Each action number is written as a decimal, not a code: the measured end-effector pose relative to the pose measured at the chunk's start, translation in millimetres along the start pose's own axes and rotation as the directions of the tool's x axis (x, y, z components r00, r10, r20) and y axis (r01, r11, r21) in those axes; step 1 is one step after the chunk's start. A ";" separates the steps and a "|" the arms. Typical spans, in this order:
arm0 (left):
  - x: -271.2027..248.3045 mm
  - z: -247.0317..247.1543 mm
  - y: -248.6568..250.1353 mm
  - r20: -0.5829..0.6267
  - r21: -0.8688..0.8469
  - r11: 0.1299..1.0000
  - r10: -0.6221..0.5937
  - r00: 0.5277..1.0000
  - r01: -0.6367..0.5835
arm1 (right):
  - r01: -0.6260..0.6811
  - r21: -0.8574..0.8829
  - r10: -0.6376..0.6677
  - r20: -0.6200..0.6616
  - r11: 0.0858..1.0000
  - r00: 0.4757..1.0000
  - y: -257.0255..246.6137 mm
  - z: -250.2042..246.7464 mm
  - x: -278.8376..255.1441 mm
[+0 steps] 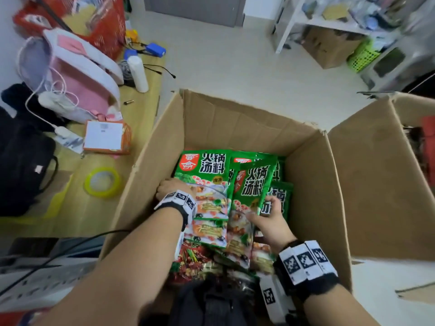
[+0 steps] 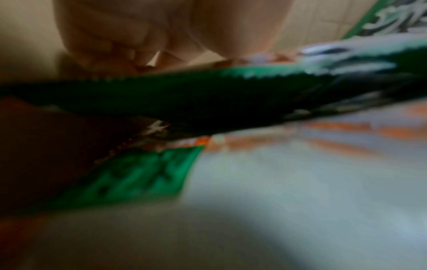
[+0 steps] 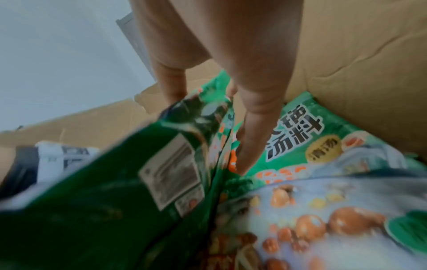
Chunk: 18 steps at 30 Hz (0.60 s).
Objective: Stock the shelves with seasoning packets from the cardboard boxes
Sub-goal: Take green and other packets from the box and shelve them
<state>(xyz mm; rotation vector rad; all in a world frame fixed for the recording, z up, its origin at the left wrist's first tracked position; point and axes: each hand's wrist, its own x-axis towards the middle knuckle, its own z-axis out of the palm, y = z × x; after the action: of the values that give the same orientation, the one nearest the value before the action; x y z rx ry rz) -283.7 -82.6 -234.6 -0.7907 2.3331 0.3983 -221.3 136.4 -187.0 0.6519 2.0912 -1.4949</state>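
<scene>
An open cardboard box (image 1: 235, 123) holds several green seasoning packets. My left hand (image 1: 174, 187) is at the left edge of a flat packet stack (image 1: 204, 170), fingers tucked under it and hidden. The blurred left wrist view shows curled fingers (image 2: 108, 43) at a packet's serrated edge (image 2: 208, 95). My right hand (image 1: 261, 208) pinches a tilted green packet (image 1: 254, 184), lifted off the pile. In the right wrist view the thumb (image 3: 172, 82) lies on that packet's back (image 3: 115, 201) and the fingers (image 3: 251, 138) on its front, near the box wall (image 3: 358, 64).
Red packets (image 1: 190, 262) lie at the near side of the box. A second cardboard box (image 1: 376, 172) stands at the right. White shelving (image 1: 329, 22) is far right. On the wooden table (image 1: 141, 118) at the left are a yellow tape roll (image 1: 102, 182) and bags.
</scene>
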 end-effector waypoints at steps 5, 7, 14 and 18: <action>-1.2 -5.6 4.4 0.035 -0.223 0.965 0.150 0.988 -0.138 | -0.049 -0.112 0.056 0.062 0.993 0.996 7.9 1.1 -8.2; -13.7 -18.8 5.8 0.016 -0.217 0.970 0.118 0.993 -0.112 | -0.006 -0.090 0.010 0.043 0.996 0.999 4.8 -0.7 -8.4; -93.5 -78.3 -10.7 -0.288 -0.411 0.821 0.295 0.911 -0.396 | 0.384 -0.099 -0.395 -0.130 0.918 0.909 -41.5 -27.3 -26.0; -166.2 -93.9 -35.2 -0.554 -0.534 0.602 0.281 0.784 -0.594 | 0.612 -0.049 -0.613 -0.120 0.789 0.781 -72.8 -50.0 -60.1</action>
<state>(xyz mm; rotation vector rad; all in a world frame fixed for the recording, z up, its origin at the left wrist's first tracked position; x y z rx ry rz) -203.2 -80.4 -58.0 -0.6120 2.8046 1.5511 -226.5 157.0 -82.4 0.0358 2.5622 -1.8084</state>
